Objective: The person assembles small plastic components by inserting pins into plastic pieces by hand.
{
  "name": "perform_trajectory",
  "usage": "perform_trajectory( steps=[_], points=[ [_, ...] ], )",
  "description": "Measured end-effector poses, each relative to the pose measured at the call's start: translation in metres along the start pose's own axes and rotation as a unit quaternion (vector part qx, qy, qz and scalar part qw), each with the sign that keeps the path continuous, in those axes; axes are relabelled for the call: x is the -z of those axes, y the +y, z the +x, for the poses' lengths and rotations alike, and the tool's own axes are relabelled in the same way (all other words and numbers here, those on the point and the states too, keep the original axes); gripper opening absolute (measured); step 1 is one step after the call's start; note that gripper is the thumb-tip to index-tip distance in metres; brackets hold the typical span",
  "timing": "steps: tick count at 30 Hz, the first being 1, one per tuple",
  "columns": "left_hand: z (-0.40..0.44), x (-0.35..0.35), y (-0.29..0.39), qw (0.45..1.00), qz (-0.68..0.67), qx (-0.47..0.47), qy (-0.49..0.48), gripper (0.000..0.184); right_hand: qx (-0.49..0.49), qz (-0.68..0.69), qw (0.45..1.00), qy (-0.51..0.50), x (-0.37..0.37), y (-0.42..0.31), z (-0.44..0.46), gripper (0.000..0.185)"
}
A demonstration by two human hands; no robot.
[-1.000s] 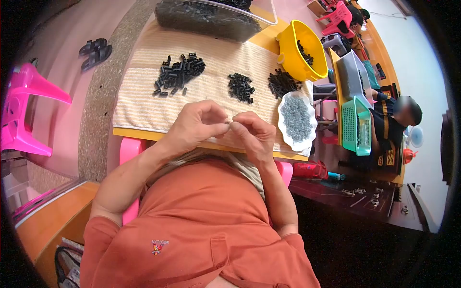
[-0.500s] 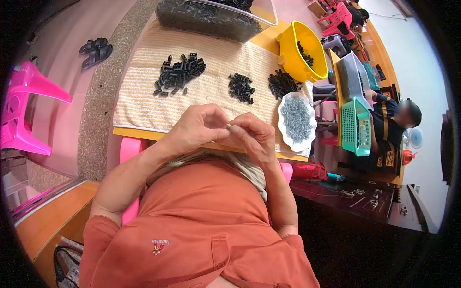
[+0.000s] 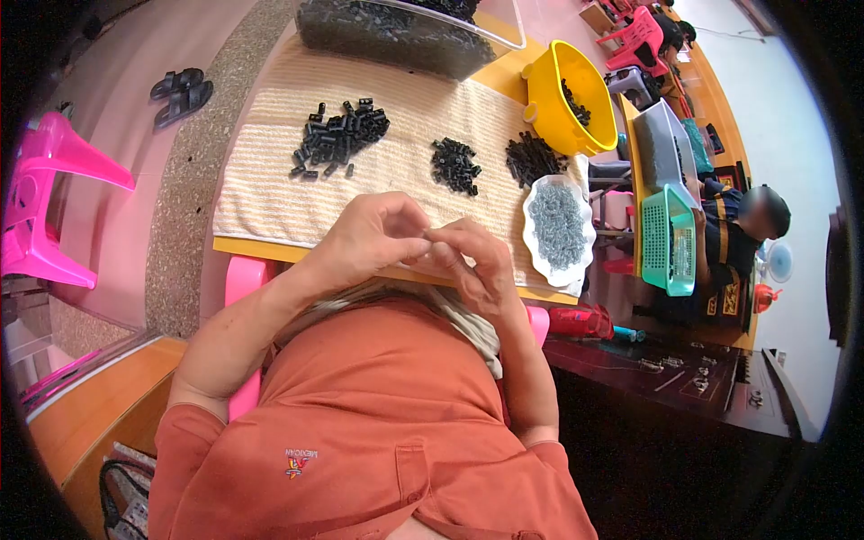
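My left hand [image 3: 373, 236] and my right hand [image 3: 477, 264] meet fingertip to fingertip over the near edge of a striped towel [image 3: 270, 193]. Both are closed in a pinch, and whatever lies between the fingertips is too small to make out. Beyond them on the towel lie a larger pile of black cylindrical parts [image 3: 339, 135], a smaller black pile [image 3: 455, 166] and a third pile of thin black pieces [image 3: 533, 160]. A white scalloped dish [image 3: 531, 236] of small clear pieces [image 3: 558, 225] stands to the right of my right hand.
At the table's far side are a clear bin [image 3: 396, 40] of dark parts and a yellow tub [image 3: 549, 99]. To the right, a green basket [image 3: 666, 243] and a grey bin [image 3: 661, 144] stand near another person [image 3: 729, 225]. A pink stool [image 3: 63, 198] is at left.
The fingers of my right hand have shifted and bent slightly at the meeting point. My left hand has hardly moved, and the piles look the same.
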State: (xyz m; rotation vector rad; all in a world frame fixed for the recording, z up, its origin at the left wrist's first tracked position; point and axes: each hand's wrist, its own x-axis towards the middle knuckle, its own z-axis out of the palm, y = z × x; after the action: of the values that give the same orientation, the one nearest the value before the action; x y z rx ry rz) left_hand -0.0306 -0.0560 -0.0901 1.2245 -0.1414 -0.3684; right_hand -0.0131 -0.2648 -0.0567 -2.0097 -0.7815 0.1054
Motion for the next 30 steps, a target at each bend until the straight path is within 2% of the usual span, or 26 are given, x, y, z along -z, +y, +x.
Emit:
perform_trajectory(
  steps=[3, 7, 10, 14, 20, 30],
  points=[
    [0.001, 0.0, -0.001, 1.0, -0.014, 0.007, 0.013, 0.018, 0.029, -0.035, 0.999, 0.007, 0.007, 0.001, 0.002, 0.011],
    [0.0, -0.001, 0.001, 1.0, -0.011, 0.005, 0.02, 0.017, -0.078, -0.161, 0.975, 0.129, 0.016, 0.018, 0.01, 0.018],
    [0.0, -0.004, 0.004, 1.0, -0.01, -0.001, 0.029, 0.015, -0.132, -0.253, 0.951, 0.119, 0.022, 0.035, 0.016, 0.022],
    [0.0, -0.003, 0.004, 0.999, -0.026, -0.002, 0.028, 0.012, -0.122, -0.342, 0.926, 0.106, 0.019, 0.045, 0.024, 0.021],
    [-0.001, -0.003, 0.003, 0.999, -0.023, -0.01, 0.033, 0.012, -0.105, -0.319, 0.934, 0.118, 0.018, 0.049, 0.026, 0.015],
    [0.0, -0.002, 0.001, 0.999, -0.025, -0.012, 0.033, 0.014, -0.106, -0.084, 0.974, 0.182, 0.017, 0.065, 0.013, 0.017]
  ],
)
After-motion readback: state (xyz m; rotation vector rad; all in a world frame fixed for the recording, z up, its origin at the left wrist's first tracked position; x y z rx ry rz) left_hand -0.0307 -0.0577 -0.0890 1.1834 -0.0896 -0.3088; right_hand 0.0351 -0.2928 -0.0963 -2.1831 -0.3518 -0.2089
